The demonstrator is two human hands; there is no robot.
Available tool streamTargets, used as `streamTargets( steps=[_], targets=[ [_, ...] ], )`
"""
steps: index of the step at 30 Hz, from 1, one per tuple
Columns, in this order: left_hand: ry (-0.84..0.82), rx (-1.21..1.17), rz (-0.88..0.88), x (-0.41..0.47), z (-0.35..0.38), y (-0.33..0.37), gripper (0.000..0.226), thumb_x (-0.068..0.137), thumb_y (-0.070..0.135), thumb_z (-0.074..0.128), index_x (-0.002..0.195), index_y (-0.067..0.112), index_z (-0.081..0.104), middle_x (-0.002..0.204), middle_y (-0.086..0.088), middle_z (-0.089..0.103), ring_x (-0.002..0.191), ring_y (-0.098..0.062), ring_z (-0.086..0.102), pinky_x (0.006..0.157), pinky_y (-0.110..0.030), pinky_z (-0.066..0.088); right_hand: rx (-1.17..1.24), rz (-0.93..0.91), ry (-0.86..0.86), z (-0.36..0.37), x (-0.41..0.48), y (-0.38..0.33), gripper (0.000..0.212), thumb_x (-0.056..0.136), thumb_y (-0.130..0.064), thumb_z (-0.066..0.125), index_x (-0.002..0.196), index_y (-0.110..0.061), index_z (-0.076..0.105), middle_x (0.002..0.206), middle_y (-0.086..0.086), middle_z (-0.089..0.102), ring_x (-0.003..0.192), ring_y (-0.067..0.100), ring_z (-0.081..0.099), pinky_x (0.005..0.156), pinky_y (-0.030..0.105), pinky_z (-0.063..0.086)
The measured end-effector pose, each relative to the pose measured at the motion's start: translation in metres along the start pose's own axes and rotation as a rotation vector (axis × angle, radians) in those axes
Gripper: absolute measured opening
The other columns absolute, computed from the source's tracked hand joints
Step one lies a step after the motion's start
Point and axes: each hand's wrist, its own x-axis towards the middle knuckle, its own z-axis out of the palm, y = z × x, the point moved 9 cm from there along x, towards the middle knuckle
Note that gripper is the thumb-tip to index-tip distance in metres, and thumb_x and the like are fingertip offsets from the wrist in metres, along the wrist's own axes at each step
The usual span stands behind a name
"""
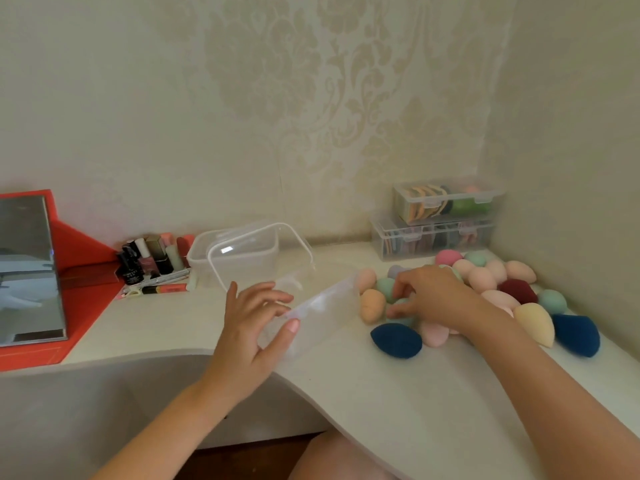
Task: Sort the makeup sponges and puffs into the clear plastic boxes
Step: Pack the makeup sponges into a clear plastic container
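Note:
A pile of egg-shaped makeup sponges lies on the white table (346, 375) at the right: pink (481, 278), orange (372, 306), yellow (535, 322), maroon (517, 291) and two navy ones (396, 339) (576, 334). A clear plastic box (325, 306) stands open just left of the pile. My left hand (249, 327) holds its left end, thumb on the near wall and fingers at the far side. My right hand (433, 296) reaches into the pile, fingers and thumb curled round a mint green sponge (403, 303).
Two closed clear boxes (446, 202) (433, 237) filled with puffs are stacked in the back right corner. A larger clear tub (235, 258) with its lid leaning on it stands at the back. Nail polish bottles (152, 259), a mirror (27, 268) and a red mat (86, 289) sit at the left.

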Motion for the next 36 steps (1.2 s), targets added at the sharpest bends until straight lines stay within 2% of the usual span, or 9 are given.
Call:
streamTargets(
  steps=[7,10,13,18,23,26,29,33,36],
  targets=[
    [-0.031,-0.003,0.053,-0.016,0.01,0.0,0.04,0.096,0.05,0.038,0.078,0.024,0.063,0.11,0.017,0.053,0.124,-0.005,0.041,0.112,-0.059,0.017,0.35,0.019,-0.059,0.004,-0.003,0.005,0.011,0.086,-0.027,0.064,0.093,-0.018,0.063,0.097,-0.001,0.061,0.088,0.018,0.064,0.075,0.026,0.045],
    [0.006,-0.14,-0.049,-0.019,0.008,-0.005,0.051,0.098,0.049,0.027,0.079,0.03,0.069,0.121,0.018,0.049,0.132,-0.01,0.033,0.112,-0.056,0.017,0.344,-0.056,0.159,-0.029,0.0,-0.004,0.034,0.075,-0.039,0.076,0.103,-0.026,0.061,0.094,-0.007,0.058,0.08,0.006,0.055,0.067,0.016,0.044],
    [0.029,-0.157,-0.099,-0.02,0.007,-0.006,0.05,0.097,0.045,0.031,0.072,0.03,0.072,0.123,0.023,0.046,0.133,-0.008,0.028,0.113,-0.051,0.019,0.624,-0.161,0.32,-0.062,-0.007,-0.029,0.034,0.079,-0.036,0.072,0.11,-0.029,0.059,0.088,-0.01,0.051,0.073,0.002,0.049,0.06,0.008,0.04],
    [0.014,0.016,-0.027,-0.023,0.003,-0.008,0.059,0.098,0.046,0.028,0.058,0.025,0.066,0.109,0.023,0.049,0.128,-0.004,0.03,0.11,-0.055,0.024,0.72,-0.329,0.159,-0.047,0.006,-0.111,0.026,0.088,-0.026,0.065,0.11,-0.011,0.064,0.097,0.006,0.056,0.067,0.016,0.06,0.065,0.026,0.051],
    [0.03,0.151,0.063,-0.022,-0.015,-0.002,0.058,0.096,0.053,0.034,0.059,0.02,0.065,0.106,0.013,0.048,0.118,-0.003,0.033,0.104,-0.03,0.031,0.636,-0.38,0.012,0.0,0.018,-0.171,0.025,0.089,-0.026,0.063,0.108,-0.009,0.061,0.094,0.002,0.057,0.07,0.012,0.054,0.061,0.016,0.04],
    [0.021,-0.076,-0.179,-0.024,-0.018,-0.02,0.024,0.08,0.056,0.049,0.091,0.036,0.055,0.126,0.016,0.035,0.126,0.008,0.024,0.098,-0.014,0.028,0.553,-0.351,-0.002,0.013,0.023,-0.183,0.026,0.089,-0.029,0.063,0.107,-0.011,0.064,0.098,0.005,0.061,0.08,0.012,0.051,0.06,0.014,0.035],
    [0.149,-0.38,-0.459,-0.032,-0.023,-0.044,0.04,0.075,0.055,0.056,0.111,0.04,0.046,0.133,0.02,0.033,0.127,0.013,0.027,0.099,-0.009,0.023,0.582,-0.315,-0.038,0.023,0.025,-0.187,0.025,0.087,-0.026,0.066,0.106,-0.01,0.063,0.097,0.006,0.061,0.077,0.014,0.056,0.062,0.017,0.042],
    [0.305,-0.505,-0.647,-0.03,-0.024,-0.059,0.035,0.086,0.014,0.065,0.113,0.032,0.049,0.13,0.01,0.041,0.118,-0.004,0.045,0.086,-0.013,0.036,0.574,-0.295,-0.094,0.037,0.023,-0.191,0.024,0.086,-0.023,0.068,0.105,-0.01,0.062,0.094,0.002,0.058,0.073,0.016,0.06,0.068,0.025,0.048],
    [0.269,-0.493,-0.712,-0.024,-0.021,-0.064,0.037,0.085,0.003,0.063,0.109,0.031,0.052,0.131,0.003,0.044,0.117,-0.015,0.049,0.085,-0.02,0.04,0.507,-0.272,-0.081,0.038,0.026,-0.192,0.028,0.086,-0.021,0.068,0.11,-0.008,0.059,0.105,0.007,0.06,0.09,0.022,0.062,0.079,0.029,0.048]
  ],
)
